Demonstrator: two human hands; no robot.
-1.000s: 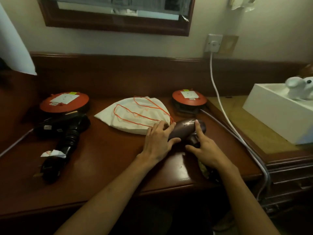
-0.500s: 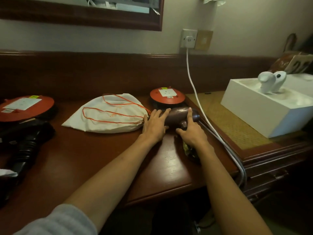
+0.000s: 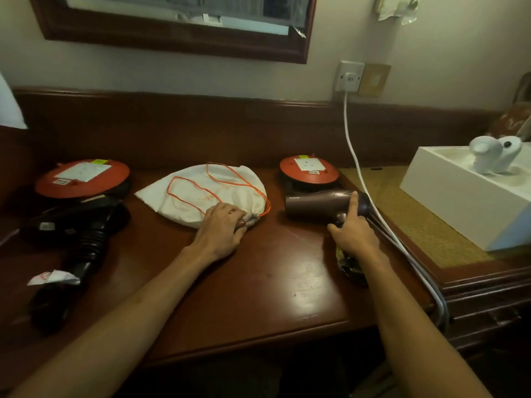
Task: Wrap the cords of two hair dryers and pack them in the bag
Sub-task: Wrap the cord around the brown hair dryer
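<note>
White cloth drawstring bag (image 3: 201, 193) now gets pinched at its neck by left hand (image 3: 219, 232), off the brown plastic hair dryer (image 3: 319, 203) which right hand (image 3: 355, 232) grips; packing looks next

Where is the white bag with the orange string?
The white bag lies mid-desk in the head view, between the black dryer and brown dryer; the left hand holds its mouth.

Person, seen from a head-worn camera: two forearms and two hands in view.
Left hand (image 3: 219, 232): bare; no ring, glove or watch visible.
Right hand (image 3: 354, 234): bare; no ring, glove or wristband visible.
Both forearms: uncovered from wrist to the bottom edge of the view; no sleeve showing.
Nails: short as far as can be told.
</note>
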